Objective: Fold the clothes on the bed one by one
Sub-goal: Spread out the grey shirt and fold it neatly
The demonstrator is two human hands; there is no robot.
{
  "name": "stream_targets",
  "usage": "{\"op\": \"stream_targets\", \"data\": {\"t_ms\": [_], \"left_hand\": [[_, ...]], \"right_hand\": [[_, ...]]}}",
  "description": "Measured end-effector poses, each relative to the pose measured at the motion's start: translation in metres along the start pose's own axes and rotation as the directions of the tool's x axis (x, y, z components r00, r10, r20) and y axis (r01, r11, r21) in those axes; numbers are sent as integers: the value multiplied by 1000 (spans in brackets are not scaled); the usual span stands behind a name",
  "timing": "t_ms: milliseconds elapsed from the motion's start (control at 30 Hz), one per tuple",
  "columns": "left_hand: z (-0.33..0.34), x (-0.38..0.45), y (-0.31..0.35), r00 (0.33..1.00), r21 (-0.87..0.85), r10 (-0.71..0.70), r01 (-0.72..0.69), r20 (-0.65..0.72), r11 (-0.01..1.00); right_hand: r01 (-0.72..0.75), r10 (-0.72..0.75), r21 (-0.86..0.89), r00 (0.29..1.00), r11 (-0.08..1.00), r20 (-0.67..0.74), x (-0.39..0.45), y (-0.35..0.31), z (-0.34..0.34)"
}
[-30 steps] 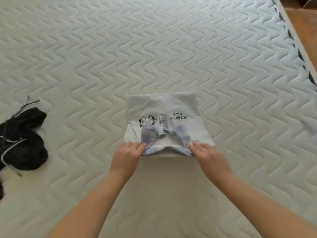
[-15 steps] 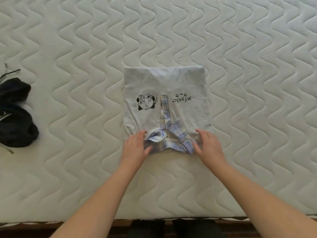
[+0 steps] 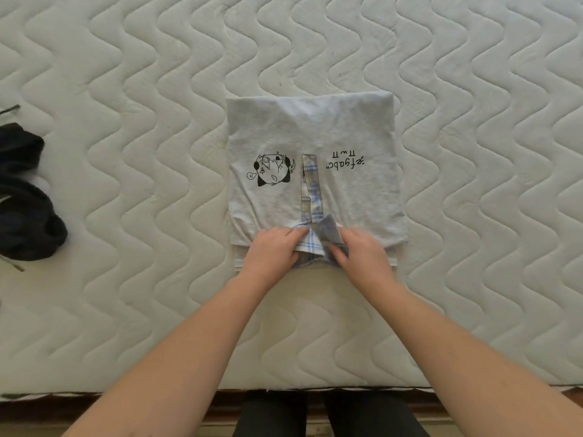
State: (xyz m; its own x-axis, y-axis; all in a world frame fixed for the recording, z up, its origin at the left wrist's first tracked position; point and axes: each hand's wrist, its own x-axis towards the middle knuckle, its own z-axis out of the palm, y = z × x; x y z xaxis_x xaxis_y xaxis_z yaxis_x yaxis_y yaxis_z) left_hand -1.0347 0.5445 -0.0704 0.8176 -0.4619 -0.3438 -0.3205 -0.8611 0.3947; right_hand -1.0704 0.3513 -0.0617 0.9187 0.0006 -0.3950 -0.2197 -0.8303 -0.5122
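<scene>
Head view: a dark garment (image 3: 26, 197) lies at the bed's (image 3: 473, 89) left edge. Your left hand (image 3: 271, 249) pinches the plaid collar (image 3: 310, 244) of the folded grey shirt (image 3: 315, 134) mid-bed; your right hand (image 3: 362, 257) pinches its other flap.

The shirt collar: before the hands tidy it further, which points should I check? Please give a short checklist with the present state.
1. Left hand holds the plaid collar: ok.
2. Right hand on the collar's other side: ok.
3. Collar lies flat: not ok, one flap stands up.
4. Shirt is a neat rectangle: ok, far edge straight.
5. Shirt sits fully on the mattress: ok.
6. Dark clothes are apart from the shirt: ok.
</scene>
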Motion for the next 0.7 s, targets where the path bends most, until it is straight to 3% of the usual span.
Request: {"op": "stream_targets", "data": {"t_ms": [67, 167, 267, 333, 433, 500, 567, 700], "left_hand": [[-3, 0, 2, 999, -7, 1, -1, -45, 1000], [-2, -3, 1, 980, -37, 71, -79, -184, 996], [3, -4, 0, 965, -42, 142, -155, -222, 987], [5, -4, 0, 981, -84, 116, -130, -157, 988], [14, -5, -3, 997, -22, 74, -73, 35, 997], [20, -9, -3, 993, 8, 89, -89, 78, 996], [22, -16, 0, 995, -33, 81, -79, 50, 996], [22, -26, 6, 994, -184, 31, -50, -104, 982]], "right_hand": [[19, -5, 131, 994, 991, -108, -4, 1, -3], [-24, 135, 418, 962, 908, -238, -13, 3, -9], [-94, 273, 591, 937, 801, -220, -25, -1, -7], [-85, 257, 622, 947, 778, -193, -30, -3, -3], [-51, 150, 571, 980, 819, -128, -28, -3, 2], [12, 16, 456, 998, 890, -57, -20, -2, 4], [80, -97, 257, 994, 963, 54, -11, 3, 8], [121, -109, -70, 982, 990, 157, -2, 5, 7]]}}
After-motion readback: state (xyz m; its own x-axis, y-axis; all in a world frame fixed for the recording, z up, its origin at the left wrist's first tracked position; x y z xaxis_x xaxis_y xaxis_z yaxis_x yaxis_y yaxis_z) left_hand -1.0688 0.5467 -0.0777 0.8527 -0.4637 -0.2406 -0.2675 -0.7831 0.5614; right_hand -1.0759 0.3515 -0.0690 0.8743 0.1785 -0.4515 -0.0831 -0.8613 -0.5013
